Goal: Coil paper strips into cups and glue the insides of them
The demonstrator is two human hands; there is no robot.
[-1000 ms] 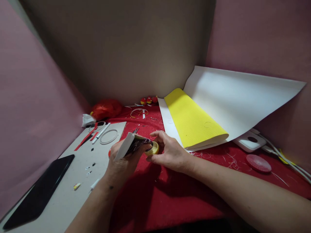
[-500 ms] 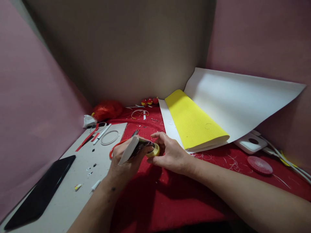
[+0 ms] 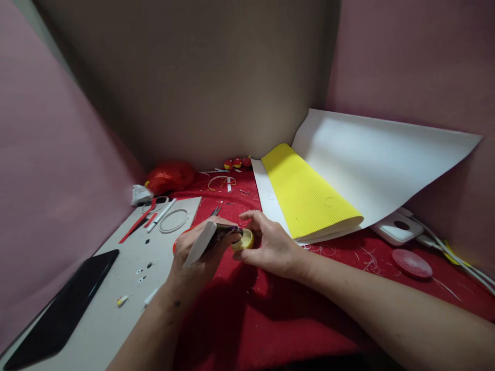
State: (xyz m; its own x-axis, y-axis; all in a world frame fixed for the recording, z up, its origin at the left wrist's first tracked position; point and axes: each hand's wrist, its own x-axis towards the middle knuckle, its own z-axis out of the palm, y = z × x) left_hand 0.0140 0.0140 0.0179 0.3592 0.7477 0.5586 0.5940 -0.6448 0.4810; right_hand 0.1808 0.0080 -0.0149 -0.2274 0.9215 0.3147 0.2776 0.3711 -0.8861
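My left hand (image 3: 213, 262) is closed around a flat object (image 3: 200, 244), pale on one face and dark on the other; its kind is unclear. Its dark end reaches the rim of a small yellow ribbed paper cup (image 3: 245, 242). My right hand (image 3: 273, 246) grips that cup from the right, thumb below and fingers curled above. The cup's open top faces up and toward my left hand. Behind the left hand lies a pair of scissors (image 3: 216, 212), its red handles partly hidden.
Yellow corrugated sheet (image 3: 309, 193) and large white paper (image 3: 371, 159) lie behind my right hand. On the left, a grey board (image 3: 104, 288) carries a black tablet-like slab (image 3: 64, 309), a ring (image 3: 173, 220) and scraps. Farther back are small red-yellow figures (image 3: 237, 162) and a red bag (image 3: 170, 176).
The flat object in my left hand has tilted slightly, and the cup's inside shows more. The view has shifted slightly; my right hand keeps its hold.
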